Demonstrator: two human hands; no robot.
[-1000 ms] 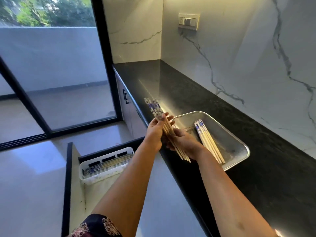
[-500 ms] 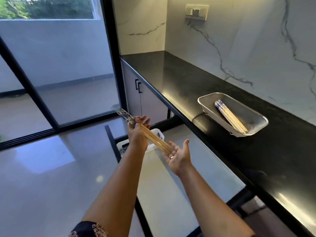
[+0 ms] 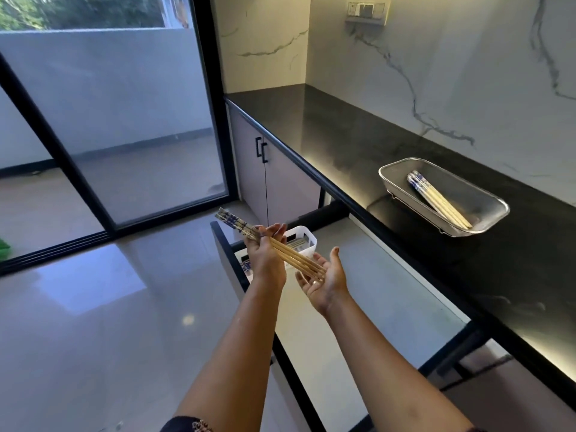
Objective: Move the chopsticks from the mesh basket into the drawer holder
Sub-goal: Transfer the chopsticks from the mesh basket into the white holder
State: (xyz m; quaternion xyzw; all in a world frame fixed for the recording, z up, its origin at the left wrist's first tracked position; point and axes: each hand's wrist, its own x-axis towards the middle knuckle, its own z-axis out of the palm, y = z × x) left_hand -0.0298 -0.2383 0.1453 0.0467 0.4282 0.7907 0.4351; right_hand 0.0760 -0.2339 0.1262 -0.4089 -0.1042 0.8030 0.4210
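Here, left hand [image 3: 265, 260] grips chopsticks [image 3: 238, 225], right hand [image 3: 325, 282] lies released; mesh basket [image 3: 461, 188] and holder [image 3: 307, 240] contain more

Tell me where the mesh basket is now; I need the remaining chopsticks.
In the head view, the mesh basket sits at right on the black countertop, near the marble wall, with a few chopsticks lying inside.

The one head-worn wide-angle camera is looking forward and down. It is facing along the glossy black stone countertop [image 3: 343, 135], close above the pulled-out pale drawer [image 3: 374, 291].
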